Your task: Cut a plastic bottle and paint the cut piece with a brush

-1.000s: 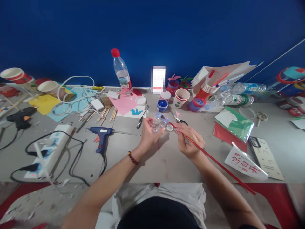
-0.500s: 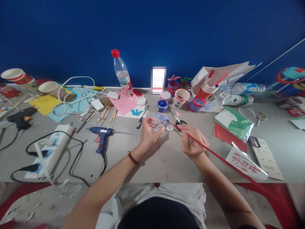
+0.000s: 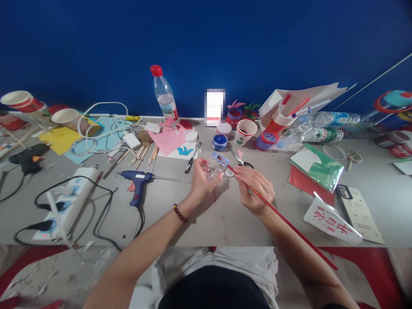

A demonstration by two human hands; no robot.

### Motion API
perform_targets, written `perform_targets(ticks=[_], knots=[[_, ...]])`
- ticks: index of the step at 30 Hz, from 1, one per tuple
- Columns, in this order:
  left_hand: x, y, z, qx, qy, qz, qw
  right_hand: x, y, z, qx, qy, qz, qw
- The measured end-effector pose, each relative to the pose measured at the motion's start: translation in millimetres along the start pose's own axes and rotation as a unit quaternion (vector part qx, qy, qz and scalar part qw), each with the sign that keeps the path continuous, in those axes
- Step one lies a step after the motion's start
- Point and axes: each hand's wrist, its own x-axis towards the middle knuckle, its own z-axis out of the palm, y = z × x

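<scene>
My left hand is closed around a small clear plastic bottle with a blue-rimmed mouth, held tilted just above the grey table. My right hand pinches a long red paintbrush, whose tip reaches into the bottle's mouth. The brush handle runs back past my right wrist toward the lower right. A small white cap lies on the table between my hands. An open pot of blue paint stands just beyond the bottle.
Behind the hands lie scissors, a black pen, a paper cup and pink paper. A blue glue gun and a power strip with cables lie left. Red and green paper and a white sign lie right.
The brush tip pulled back from the bottle half a second ago and has now moved forward again to its mouth. My left hand has kept the bottle in place.
</scene>
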Motion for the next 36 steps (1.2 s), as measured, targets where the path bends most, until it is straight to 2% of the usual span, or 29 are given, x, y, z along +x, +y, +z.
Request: perform_targets(ticks=[12, 17, 24, 36], knots=[[2, -5, -0.9, -0.039, 0.003, -0.007, 0.999, 5, -1, -3, -0.043, 0.027, 0.044, 0.998], [2, -5, -0.7, 0.003, 0.001, -0.005, 1.000, 0, 0, -3, 0.016, 0.077, 0.009, 0.997], [0, -1, 0.4, -0.008, 0.005, -0.003, 1.000, -14, 0, 6, 0.036, 0.001, 0.016, 0.999], [1, 0, 1.0, -0.038, 0.011, -0.033, 0.999, -4, -5, 2, 0.028, -0.008, 0.027, 0.999]])
